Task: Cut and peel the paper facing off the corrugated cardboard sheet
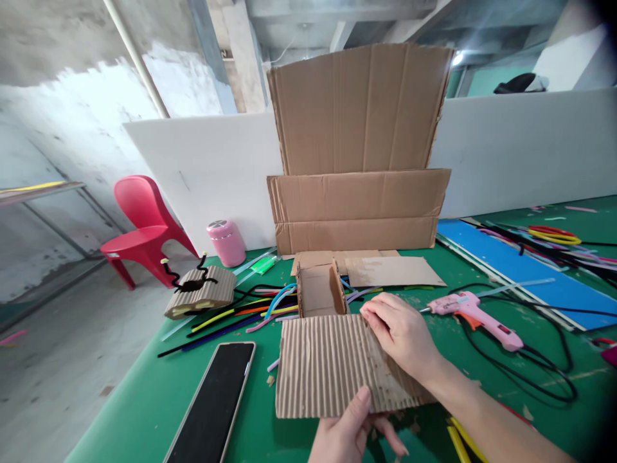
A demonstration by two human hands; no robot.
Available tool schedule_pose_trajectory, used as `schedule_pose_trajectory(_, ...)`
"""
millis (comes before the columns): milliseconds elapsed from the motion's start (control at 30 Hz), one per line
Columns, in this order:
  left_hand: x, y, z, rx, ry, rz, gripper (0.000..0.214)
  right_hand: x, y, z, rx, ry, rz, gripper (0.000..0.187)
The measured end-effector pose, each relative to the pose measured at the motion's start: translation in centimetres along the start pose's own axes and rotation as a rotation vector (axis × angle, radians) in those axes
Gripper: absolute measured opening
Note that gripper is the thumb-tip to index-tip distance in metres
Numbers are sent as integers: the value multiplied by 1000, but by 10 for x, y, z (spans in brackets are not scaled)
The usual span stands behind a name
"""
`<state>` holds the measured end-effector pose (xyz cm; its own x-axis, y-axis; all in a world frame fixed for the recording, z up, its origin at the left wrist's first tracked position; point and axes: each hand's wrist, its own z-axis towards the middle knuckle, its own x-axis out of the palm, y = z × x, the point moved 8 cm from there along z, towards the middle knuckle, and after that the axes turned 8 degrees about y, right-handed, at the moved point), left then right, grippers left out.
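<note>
A sheet of corrugated cardboard [321,363], its ridges facing up, is held over the green table. My left hand [354,427] grips its near edge, thumb on top and fingers underneath. At the far edge, the fingertips of my right hand [395,325] are pinched on the same sheet. Just behind it stands a small open cardboard box [321,292]. To the right of my right hand lies a pink hot glue gun [477,315] with its nozzle pointing left. Yellow handles [460,442], partly cut off, show below my right forearm.
A phone [212,405] lies at the left. Pipe cleaners [226,315] and a corrugated piece with black stalks [205,289] are behind it, near a pink canister [226,243]. Large cardboard panels [359,116] stand at the back. A black cord [549,386] loops at right.
</note>
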<state>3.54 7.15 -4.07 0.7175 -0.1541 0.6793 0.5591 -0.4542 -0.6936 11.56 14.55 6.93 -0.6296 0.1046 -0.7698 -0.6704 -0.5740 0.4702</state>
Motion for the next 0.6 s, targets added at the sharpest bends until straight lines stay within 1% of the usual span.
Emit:
schedule_pose_trajectory(100,4,-3,2,24,65,-95,30,0,-11,0,72,-65,43,17)
schedule_pose_trajectory(167,5,-4,3,30,72,-107,30,-4,-19,-1,128,-109,70,16)
schedule_pose_trajectory(233,4,-5,2,29,48,-103,31,-9,-26,-3,179,-145,88,16)
schedule_pose_trajectory(300,4,-7,1,33,17,-109,32,-14,-30,-6,217,-168,100,21)
schedule_pose_trajectory(367,4,-10,-1,41,-11,-113,29,-18,-28,-10,238,-176,102,24)
schedule_pose_trajectory(400,4,-11,-1,43,-28,-116,28,-19,-26,-12,244,-177,103,21)
schedule_pose_trajectory(467,4,-11,-2,42,-64,-133,24,-17,-17,-16,235,-148,123,8)
schedule_pose_trajectory(533,1,-11,-2,50,-98,-153,23,-9,-3,-19,189,-63,170,15)
schedule_pose_trajectory(600,-5,-9,-3,66,-146,-142,23,1,12,-22,128,32,212,16)
